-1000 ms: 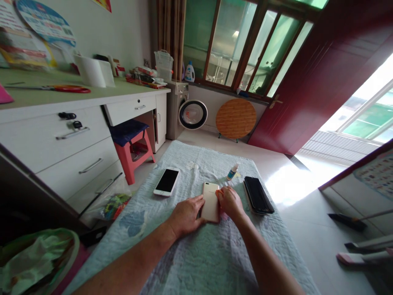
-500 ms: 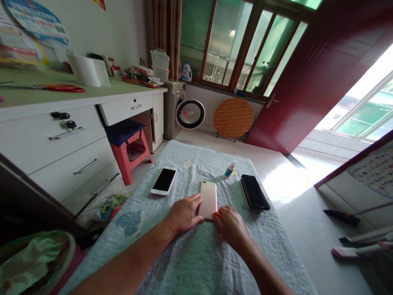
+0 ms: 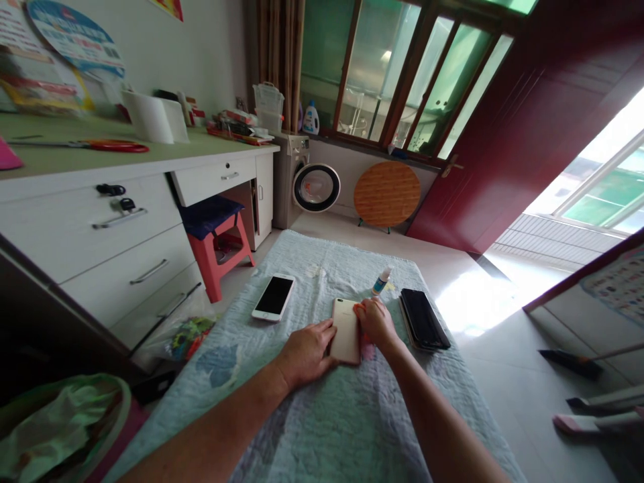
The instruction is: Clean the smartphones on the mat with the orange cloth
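Observation:
A rose-gold smartphone [image 3: 346,335] lies back side up on the cloth-covered table. My left hand [image 3: 308,349] grips its left edge, thumb near the bottom corner and fingers along the side. In my right hand [image 3: 377,322] is a bunched orange cloth [image 3: 359,309], pressed against the phone's upper right edge; part of the cloth is hidden under the fingers. A small spray bottle [image 3: 381,281] stands just beyond my right hand. To the left lies a white smartphone [image 3: 274,297], screen up. A black smartphone [image 3: 423,318] rests on the right, stacked on another flat device.
A pale blue quilted cloth [image 3: 296,258] covers the table. On the left are a white desk [image 3: 75,235], a red stool [image 3: 214,258] and a waste bin [image 3: 118,409]. A washing machine [image 3: 292,181] with its door open and a round wooden tabletop [image 3: 387,194] stand behind.
My right hand has slid the orange cloth from the phone's lower right corner up along its right edge. My left hand keeps its place on the phone. The view has shifted slightly.

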